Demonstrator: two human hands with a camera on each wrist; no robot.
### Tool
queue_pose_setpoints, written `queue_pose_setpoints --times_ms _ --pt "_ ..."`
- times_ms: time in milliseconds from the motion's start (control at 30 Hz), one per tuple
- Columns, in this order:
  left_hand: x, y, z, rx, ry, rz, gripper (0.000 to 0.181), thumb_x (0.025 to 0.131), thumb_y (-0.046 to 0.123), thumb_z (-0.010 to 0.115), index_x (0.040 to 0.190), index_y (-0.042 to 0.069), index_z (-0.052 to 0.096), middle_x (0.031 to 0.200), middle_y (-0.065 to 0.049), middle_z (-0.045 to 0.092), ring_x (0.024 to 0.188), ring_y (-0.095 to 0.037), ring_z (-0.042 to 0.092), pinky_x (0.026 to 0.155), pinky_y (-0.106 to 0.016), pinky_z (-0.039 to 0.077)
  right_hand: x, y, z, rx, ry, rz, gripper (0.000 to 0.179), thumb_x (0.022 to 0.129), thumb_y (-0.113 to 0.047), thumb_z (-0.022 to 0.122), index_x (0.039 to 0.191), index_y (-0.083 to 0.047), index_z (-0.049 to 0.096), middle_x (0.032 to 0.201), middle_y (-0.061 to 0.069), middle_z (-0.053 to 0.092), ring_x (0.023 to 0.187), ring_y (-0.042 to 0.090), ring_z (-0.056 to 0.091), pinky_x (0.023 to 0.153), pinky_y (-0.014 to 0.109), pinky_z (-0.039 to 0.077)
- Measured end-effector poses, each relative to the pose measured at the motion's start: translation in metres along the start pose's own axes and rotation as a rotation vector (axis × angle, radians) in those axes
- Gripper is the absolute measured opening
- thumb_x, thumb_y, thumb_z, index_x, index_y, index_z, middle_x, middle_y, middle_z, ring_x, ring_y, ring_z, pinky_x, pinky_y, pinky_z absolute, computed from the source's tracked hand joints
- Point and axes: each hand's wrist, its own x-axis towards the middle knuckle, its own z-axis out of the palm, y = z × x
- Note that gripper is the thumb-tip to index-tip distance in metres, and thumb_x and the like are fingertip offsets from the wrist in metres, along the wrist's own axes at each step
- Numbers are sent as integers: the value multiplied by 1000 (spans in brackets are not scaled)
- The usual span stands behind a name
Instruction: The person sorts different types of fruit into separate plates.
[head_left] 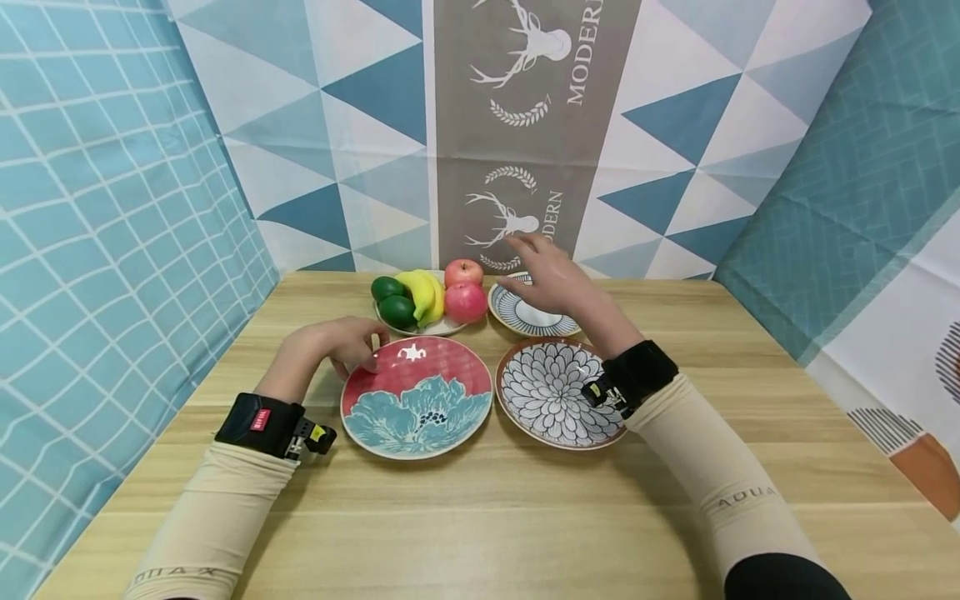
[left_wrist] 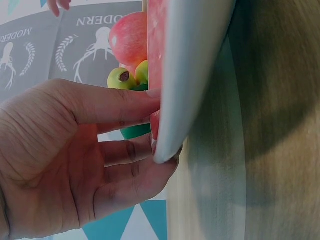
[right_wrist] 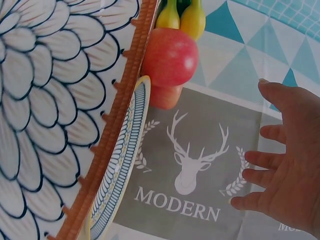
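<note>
The red plate (head_left: 427, 400) lay to the right of the left hand's grip (head_left: 337, 343) and reached towards the wearer, so the hand had it only by the far left rim. Being round, the plate offered no long axis; what counted was that nearly all its width extended to one side of the hold. The left hand was pinching that rim, with digits on both the upper face and the underside, as the left wrist view showed. The right hand (head_left: 546, 277) was spread and held nothing; it hung well apart from the red plate, and in the head view it overlapped the striped plate (head_left: 517, 317) at the back of the bench (head_left: 450, 533). The petal-patterned plate (head_left: 551, 396) sat just beside the red one, under the right wrist.

The red plate's base was hidden; a shadowed gap showed below its rim, but whether it rested on the bench or was slightly raised could not fairly be told. The right hand covered part of the striped plate, and fruit hid much of the pale dish (head_left: 447, 327).
</note>
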Motion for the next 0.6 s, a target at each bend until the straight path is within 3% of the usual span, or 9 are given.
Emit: queue_pose_setpoints --times_ms 333,600 --pt "0 1 0 -7 -6 1 32 95 6 71 123 6 58 107 -17 60 92 -27 64 69 -38 65 18 -17 8 1 -24 -19 83 103 -53 63 169 -20 26 166 19 32 151 39 36 120 57 37" --pt "3 -1 1 -15 0 -5 32 95 7 71 124 7 59 109 -17 60 93 -28 65 69 -38 65 31 -22 22 -13 -47 -47 78 104 -50 59 167 -13 31 163 20 36 149 37 38 120 54 38"
